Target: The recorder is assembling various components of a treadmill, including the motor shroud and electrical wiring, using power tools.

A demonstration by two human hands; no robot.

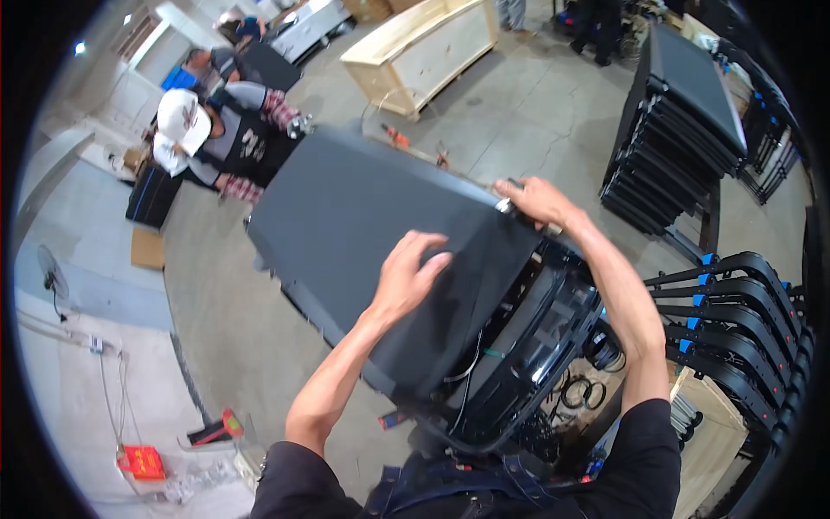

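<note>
Dark grey fabric cover (363,225), stretched over a black frame (519,346), fills the middle of the frame, tilted from upper left down to lower right. Your left hand (411,277) lies flat on the fabric near its lower right part, fingers spread and pressing on the cloth, gripping nothing. Your right hand (532,201) sits at the cover's upper right corner, fingers curled over the edge and closed on it beside a small shiny fitting (504,206). Below the fabric edge, the frame's black plastic ribs and loose wires (471,368) show, right of your left forearm.

At the right edge of the frame, a row of black curved armrest parts with blue tags (735,303) stands close together. In the upper right, a stack of flat black panels (683,112) rests on a rack. In the upper left, a person in a white cap (183,119) bends over work. A pale wooden crate (424,48) sits at the top centre on the concrete floor (225,329). A red tool (143,461) lies at lower left.
</note>
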